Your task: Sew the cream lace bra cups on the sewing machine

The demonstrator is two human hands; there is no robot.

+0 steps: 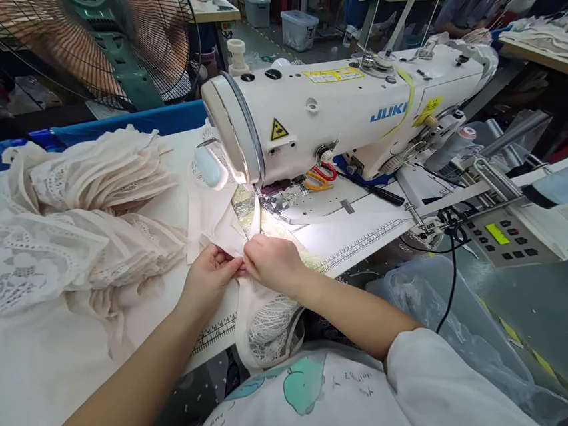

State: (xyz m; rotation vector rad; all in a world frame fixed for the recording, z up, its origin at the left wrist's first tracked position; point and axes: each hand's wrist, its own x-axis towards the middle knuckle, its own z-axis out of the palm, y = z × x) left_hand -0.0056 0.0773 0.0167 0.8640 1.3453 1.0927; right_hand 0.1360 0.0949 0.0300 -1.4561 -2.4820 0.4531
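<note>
Cloth, thin and pale, lies at 6 o'clock from the smooth white machine, pinched by left hand and right hand, fingertips close together; openwork lace droops at 6 o'clock from them, a frilly, layered pile at 9 o'clock

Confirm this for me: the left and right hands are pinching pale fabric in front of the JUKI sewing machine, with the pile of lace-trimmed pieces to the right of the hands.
Wrong side: the head view shows the pile of lace-trimmed pieces to the left of the hands. The left hand and right hand are pinching pale fabric in front of the JUKI sewing machine.
</note>
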